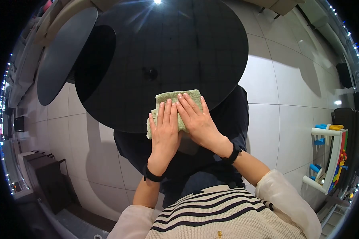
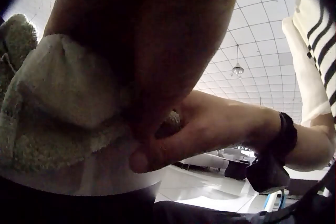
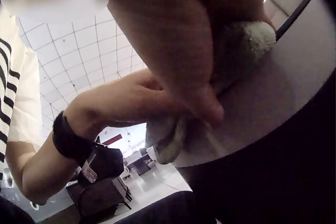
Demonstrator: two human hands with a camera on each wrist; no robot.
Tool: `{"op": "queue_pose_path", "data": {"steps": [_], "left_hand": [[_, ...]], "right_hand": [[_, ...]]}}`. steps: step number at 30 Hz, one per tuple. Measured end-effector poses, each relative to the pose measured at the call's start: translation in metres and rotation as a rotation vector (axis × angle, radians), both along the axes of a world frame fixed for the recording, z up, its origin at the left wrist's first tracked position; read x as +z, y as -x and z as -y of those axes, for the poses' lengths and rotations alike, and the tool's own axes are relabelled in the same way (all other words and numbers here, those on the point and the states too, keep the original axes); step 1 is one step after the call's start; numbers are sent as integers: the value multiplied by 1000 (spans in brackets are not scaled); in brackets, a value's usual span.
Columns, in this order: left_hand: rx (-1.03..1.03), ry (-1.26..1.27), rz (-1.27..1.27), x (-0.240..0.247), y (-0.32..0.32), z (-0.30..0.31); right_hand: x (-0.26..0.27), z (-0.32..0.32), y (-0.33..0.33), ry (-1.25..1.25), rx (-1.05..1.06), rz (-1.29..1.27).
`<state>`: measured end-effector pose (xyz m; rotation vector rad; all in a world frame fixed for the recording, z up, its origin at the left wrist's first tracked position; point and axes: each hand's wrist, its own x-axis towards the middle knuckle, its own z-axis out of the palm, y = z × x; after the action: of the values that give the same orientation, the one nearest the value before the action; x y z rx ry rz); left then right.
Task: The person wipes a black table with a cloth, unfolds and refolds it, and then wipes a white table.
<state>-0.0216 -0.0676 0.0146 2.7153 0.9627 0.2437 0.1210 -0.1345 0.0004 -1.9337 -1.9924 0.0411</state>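
Note:
A folded green cloth (image 1: 175, 97) lies at the near edge of a round black glossy table (image 1: 163, 51). My left hand (image 1: 165, 127) lies flat on the cloth's left part with fingers straight and together. My right hand (image 1: 195, 117) lies flat on its right part, fingers spread a little toward the far edge. In the left wrist view the pale green cloth (image 2: 52, 108) sits under my palm, and my right hand (image 2: 210, 129) shows beside it. In the right wrist view the cloth (image 3: 247, 43) bulges past my fingers, with my left hand (image 3: 131, 103) alongside.
A second dark oval table (image 1: 64, 51) stands to the left, partly under the round one. White tiled floor (image 1: 295, 79) surrounds the table. A dark low cabinet (image 1: 48, 175) is at lower left, and a white rack with coloured toys (image 1: 331, 155) at right.

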Motion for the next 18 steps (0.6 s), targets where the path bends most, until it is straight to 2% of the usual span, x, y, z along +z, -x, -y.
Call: {"op": "queue_pose_path", "data": {"steps": [18], "left_hand": [[17,-34,41,-6,1,2]], "right_hand": [[-15,-1,3,-145,-46,-57]]}}
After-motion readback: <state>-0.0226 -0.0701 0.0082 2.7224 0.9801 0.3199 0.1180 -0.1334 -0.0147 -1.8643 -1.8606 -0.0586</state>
